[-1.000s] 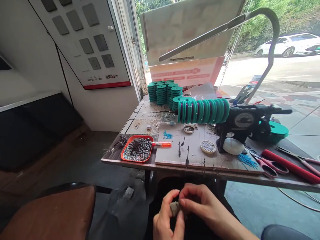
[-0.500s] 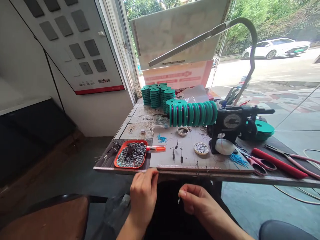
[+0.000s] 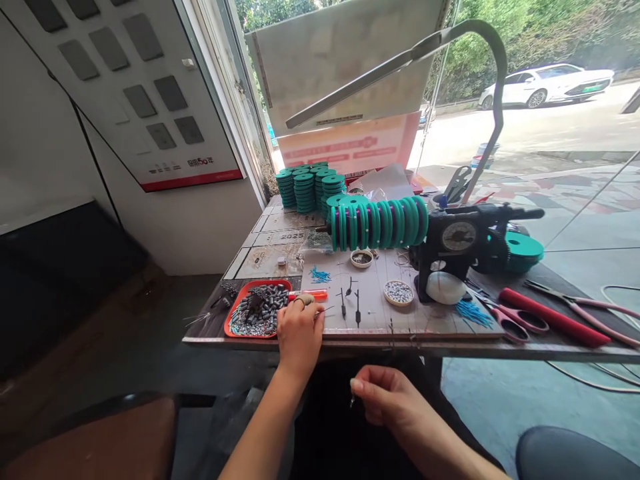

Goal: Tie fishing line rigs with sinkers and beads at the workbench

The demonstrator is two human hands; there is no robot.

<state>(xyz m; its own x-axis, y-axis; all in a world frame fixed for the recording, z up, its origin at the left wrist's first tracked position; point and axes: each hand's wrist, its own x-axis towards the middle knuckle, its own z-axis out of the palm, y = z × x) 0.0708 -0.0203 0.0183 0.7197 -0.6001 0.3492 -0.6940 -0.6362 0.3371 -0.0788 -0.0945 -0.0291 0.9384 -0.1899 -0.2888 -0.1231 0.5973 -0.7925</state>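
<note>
My left hand is at the table's front edge, just right of a red-orange tray. Its fingers are bent together near the orange marker; a thin dark strand shows by the fingertips, but what they grip is hidden. Dark grey cylinders and small shiny metal pieces fill the tray. Below the edge, over my lap, my right hand pinches a tiny shiny piece between thumb and forefinger. Several dark stemmed pieces lie on the pale board.
A black winding device carries a row of green spools, with stacked green spools behind. Round dishes of white beads and dark bits are on the board. Scissors, a red tube and pliers lie right.
My left hand has moved up and forward from below the table edge onto the board beside the tray. My right hand stays nearly in place, still pinching the tiny piece.
</note>
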